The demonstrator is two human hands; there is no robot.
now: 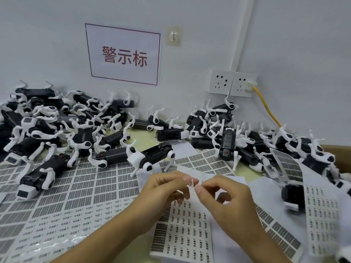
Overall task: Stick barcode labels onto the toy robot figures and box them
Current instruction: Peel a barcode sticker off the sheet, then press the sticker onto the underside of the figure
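Note:
A small barcode label (191, 183) is pinched between the fingertips of my left hand (167, 190) and my right hand (224, 196), both raised over a label sheet (182, 230) near the table's front. Just beyond my hands stands a black-and-white toy robot dog (152, 156) on its legs. Many more robot figures lie heaped at the left (57, 126) and at the right (247, 137). Sheets of barcode labels (85, 186) cover the table.
A cardboard box edge (336, 154) shows at the far right behind the robots. A curled label strip (286, 166) lies over the right heap. On the wall are a red-lettered sign (124, 56), sockets (232, 83) and a yellow cable (266, 105).

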